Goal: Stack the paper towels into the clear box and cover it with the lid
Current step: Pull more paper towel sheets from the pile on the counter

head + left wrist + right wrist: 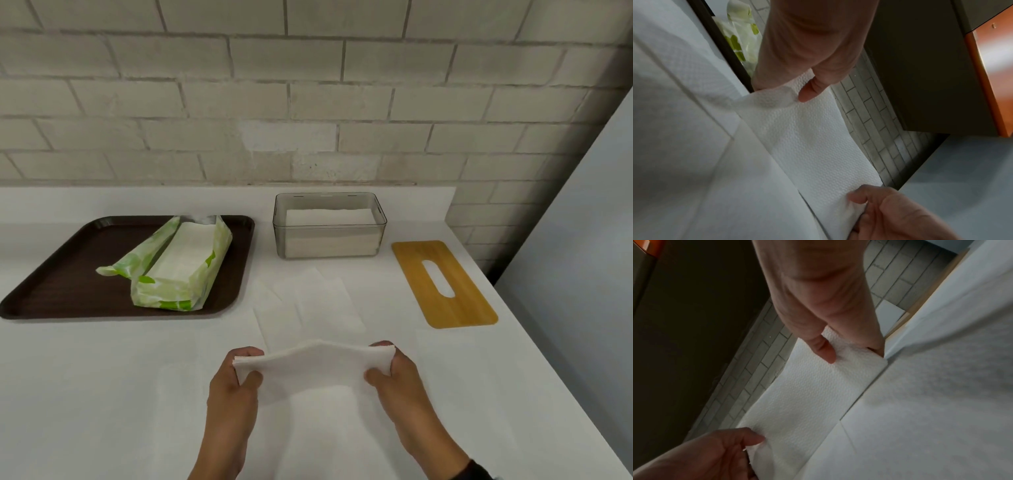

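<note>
Both hands, left hand (236, 377) and right hand (390, 370), pinch the folded paper towel (313, 359) by its ends; light, limp, best held there.

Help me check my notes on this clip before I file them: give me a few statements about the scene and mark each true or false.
1. Both hands hold one folded paper towel by its ends. True: left hand, right hand.
2. The wooden lid covers the clear box. False: it lies on the counter to the box's right.
3. The clear box already holds paper towels. True.
4. The green package sits on the bare counter. False: it lies on the dark tray.
</note>
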Demonstrator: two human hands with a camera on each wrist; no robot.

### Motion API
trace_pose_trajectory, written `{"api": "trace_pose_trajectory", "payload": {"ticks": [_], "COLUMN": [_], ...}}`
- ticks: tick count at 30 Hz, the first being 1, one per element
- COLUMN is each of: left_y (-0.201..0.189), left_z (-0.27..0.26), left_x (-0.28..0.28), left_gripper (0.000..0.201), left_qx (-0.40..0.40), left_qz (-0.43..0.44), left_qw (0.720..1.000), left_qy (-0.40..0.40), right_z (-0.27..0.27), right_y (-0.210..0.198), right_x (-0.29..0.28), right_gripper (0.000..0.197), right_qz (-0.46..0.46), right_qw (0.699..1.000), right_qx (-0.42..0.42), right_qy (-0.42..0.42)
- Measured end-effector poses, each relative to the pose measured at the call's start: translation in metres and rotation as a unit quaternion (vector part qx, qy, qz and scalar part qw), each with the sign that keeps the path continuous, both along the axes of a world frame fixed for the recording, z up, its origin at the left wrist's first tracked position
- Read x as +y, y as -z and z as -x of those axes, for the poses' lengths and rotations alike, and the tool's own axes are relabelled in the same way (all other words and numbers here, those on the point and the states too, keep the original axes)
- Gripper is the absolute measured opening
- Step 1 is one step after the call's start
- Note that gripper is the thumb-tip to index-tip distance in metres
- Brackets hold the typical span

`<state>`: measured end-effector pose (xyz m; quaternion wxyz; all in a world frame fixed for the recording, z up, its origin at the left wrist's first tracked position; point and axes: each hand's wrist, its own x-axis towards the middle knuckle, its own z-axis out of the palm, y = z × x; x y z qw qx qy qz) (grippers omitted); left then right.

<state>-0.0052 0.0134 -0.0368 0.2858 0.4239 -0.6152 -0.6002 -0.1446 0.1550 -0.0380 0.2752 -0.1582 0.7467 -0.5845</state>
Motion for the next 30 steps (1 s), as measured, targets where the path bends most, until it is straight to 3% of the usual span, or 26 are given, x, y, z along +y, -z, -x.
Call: {"api": "trace_pose_trajectory", "payload": {"ticks": [6, 11, 15, 17, 19, 21, 23, 26, 28, 30], "left_y": [-0.018, -0.014, -0.01, -0.012, -0.015, -0.027, -0.042, -0.055, -0.056, -0.054], "left_z": [-0.003, -0.004, -0.012, -0.019, -0.024, -0.024, -0.014, 0.009, 0.021, 0.028], "left_x": [-0.003, -0.002, -0.013, -0.023, -0.03, -0.026, -0.012, 0.016, 0.029, 0.034], "left_gripper": [0.031, 0.029, 0.032, 0.039, 0.045, 0.038, 0.036, 0.017, 0.007, 0.008], "left_qx": [0.06, 0.086, 0.078, 0.043, -0.022, -0.077, -0.084, -0.052, -0.029, -0.006], "left_qz": [0.01, -0.022, -0.02, -0.002, 0.04, 0.077, 0.086, 0.13, 0.103, 0.04], "left_qw": [0.998, 0.996, 0.997, 0.998, 0.986, 0.95, 0.923, 0.924, 0.943, 0.963], "left_qy": [-0.003, -0.019, -0.009, 0.044, 0.159, 0.293, 0.365, 0.355, 0.315, 0.268], "right_z": [0.006, 0.003, 0.006, 0.013, 0.019, 0.023, 0.021, 0.017, 0.019, 0.032], "right_y": [-0.014, -0.002, -0.006, -0.023, -0.047, -0.076, -0.104, -0.125, -0.128, -0.124], "right_x": [0.005, 0.009, 0.014, 0.015, 0.015, 0.014, 0.01, 0.004, 0.005, 0.015], "right_gripper": [0.028, 0.038, 0.025, 0.02, 0.018, 0.019, 0.024, 0.028, 0.024, 0.02], "right_qz": [0.053, -0.014, -0.028, -0.006, 0.036, 0.065, 0.057, 0.033, 0.071, 0.132], "right_qw": [0.998, 1.0, 0.999, 0.997, 0.99, 0.977, 0.959, 0.934, 0.944, 0.965], "right_qx": [0.025, 0.004, 0.034, 0.078, 0.138, 0.193, 0.236, 0.28, 0.261, 0.204], "right_qy": [0.02, -0.017, -0.015, -0.005, -0.011, -0.062, -0.149, -0.221, -0.189, -0.103]}}
